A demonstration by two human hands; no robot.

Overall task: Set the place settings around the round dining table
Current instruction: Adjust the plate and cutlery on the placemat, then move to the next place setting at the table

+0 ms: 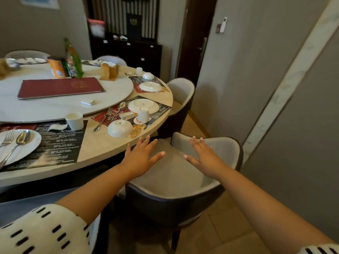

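Hovering with fingers straight and spread, the left hand (143,156) and right hand (203,156) held nothing above the grey seat of a chair (170,176); whether they touched the cushion could not be told. That chair stood at the rim of the round desk (102,143), between the person and the nearest place setting. On its placemat (161,109), just beyond the left hand, lay an upturned bowl (120,128), an inverted cup (143,114), an inverted plate (143,104), a fork (103,119) and a spoon (119,109). Farther left, a large plate (31,145) carried a second fork (7,138) and a second spoon (22,138), with an upright cup (74,121) nearby. A red menu (60,87) lay on the turntable (55,107).
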